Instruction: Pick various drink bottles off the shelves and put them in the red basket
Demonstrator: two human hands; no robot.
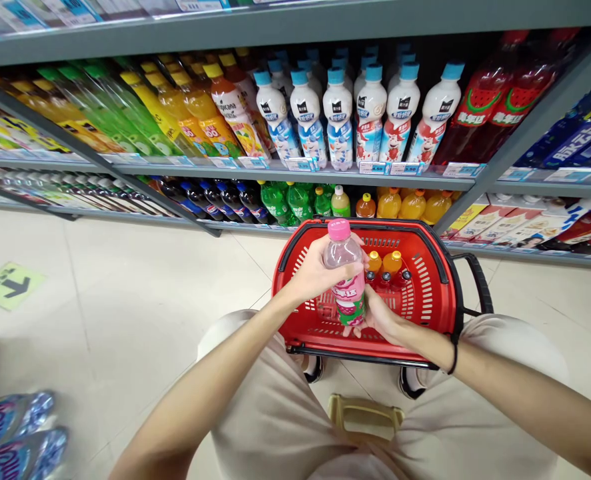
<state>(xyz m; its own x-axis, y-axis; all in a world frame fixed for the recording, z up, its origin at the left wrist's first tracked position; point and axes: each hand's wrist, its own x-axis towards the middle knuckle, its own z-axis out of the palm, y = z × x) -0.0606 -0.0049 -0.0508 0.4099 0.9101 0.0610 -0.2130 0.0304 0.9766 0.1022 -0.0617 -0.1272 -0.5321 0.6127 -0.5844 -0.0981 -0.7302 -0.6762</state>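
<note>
"Pink-capped bottle (348, 293), cap upward, above the opening of the red basket (444, 287), the landmark for all places below. How do the fingers stand?"

"Left hand (320, 270): curled round the bottle's upper half, thumb across the front, fingertips showing past the far side. Right hand (381, 317): cupped against the lower half, some fingers showing by the base. Both thus grasp the same bottle. A black band (454, 355) circles the right wrist."

"And the basket's contents?"

"Within it, to the right of the held bottle, small yellow-capped bottles (392, 263); just in front of these, dark round caps (386, 277), their bodies partly hidden."

"What surrounds the basket?"

"On its right end, a black handle (481, 283). On its near side, two legs in pale trousers (512, 353), spread apart, with a beige plastic stool (365, 403) between them. Beyond it, on the bottom shelf, green bottles (300, 202) and orange bottles (414, 205); on the shelf above those, white bottles with blue caps (338, 110). Well to its left, a floor sign (9, 285) bearing an arrow; nearer the viewer on that side, clear bottles (20, 453) lying down."
</note>
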